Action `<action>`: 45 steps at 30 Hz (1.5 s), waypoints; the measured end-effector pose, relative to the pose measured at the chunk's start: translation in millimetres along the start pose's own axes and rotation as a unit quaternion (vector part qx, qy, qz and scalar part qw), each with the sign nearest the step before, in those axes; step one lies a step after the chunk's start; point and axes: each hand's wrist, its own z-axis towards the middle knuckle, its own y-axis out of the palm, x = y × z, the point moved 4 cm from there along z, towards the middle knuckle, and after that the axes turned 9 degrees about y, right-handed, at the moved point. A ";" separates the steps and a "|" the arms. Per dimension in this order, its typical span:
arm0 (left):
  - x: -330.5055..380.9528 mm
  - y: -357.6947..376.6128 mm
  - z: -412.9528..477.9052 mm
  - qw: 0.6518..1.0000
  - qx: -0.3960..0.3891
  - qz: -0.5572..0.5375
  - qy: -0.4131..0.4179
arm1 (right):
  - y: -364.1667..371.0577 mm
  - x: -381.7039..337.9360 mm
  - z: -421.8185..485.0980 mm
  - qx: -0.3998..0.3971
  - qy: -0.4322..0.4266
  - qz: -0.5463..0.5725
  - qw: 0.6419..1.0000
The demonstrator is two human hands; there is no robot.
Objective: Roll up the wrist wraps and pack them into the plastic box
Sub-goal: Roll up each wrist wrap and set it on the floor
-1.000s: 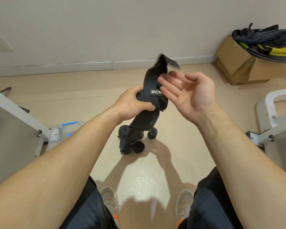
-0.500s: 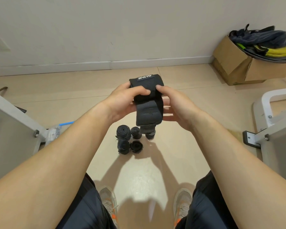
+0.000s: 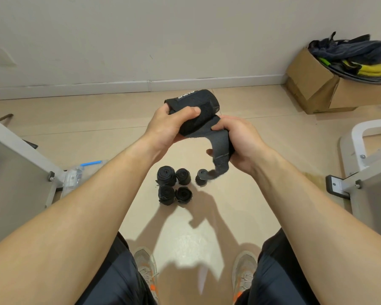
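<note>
a plain indoor room, seemingly a home gym or training space; a bare pale wall (image 3: 141, 40) meets a glossy beige floor (image 3: 251, 205) at a white skirting board (image 3: 97, 88); a pale metal frame (image 3: 20, 155) with bolted joints stands at the left edge and a second frame (image 3: 365, 166) at the right; a cardboard box (image 3: 312, 84) by the wall is heaped with dark fabric and yellow straps (image 3: 370, 68); rolled wrist wraps (image 3: 166, 176) sit on the floor; a clear plastic box (image 3: 75, 175) lies beside the left frame
</note>
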 end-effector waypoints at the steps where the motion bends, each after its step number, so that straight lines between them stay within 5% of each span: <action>1: 0.5 2.5 -0.3 0.999 -0.020 -0.035 0.010 | 0.1 -0.4 -1.6 -0.009 0.012 0.009 1.000; 4: 1.5 13.0 -3.7 0.990 -0.067 -0.118 0.031 | 0.4 -1.9 -6.6 -0.018 0.038 0.020 0.999; 11: 0.0 7.3 -3.3 0.992 0.091 -0.081 -0.016 | 3.3 0.0 -9.8 -0.014 0.022 -0.013 1.000; 17: 10.9 -16.6 8.6 0.991 0.127 -0.051 -0.005 | 3.5 -1.1 -9.8 -0.016 0.010 -0.003 1.000; 26: -1.0 -6.3 5.6 0.995 0.089 0.042 0.006 | -12.0 -3.0 -7.1 0.018 0.097 0.015 0.995; 38: -17.5 18.1 -10.4 0.999 0.018 0.033 -0.039 | -18.5 -2.9 -4.6 0.031 0.079 0.173 0.981; 45: -17.7 17.4 -11.4 0.996 0.058 -0.016 -0.059 | -23.3 -7.7 1.2 0.024 0.003 0.235 0.972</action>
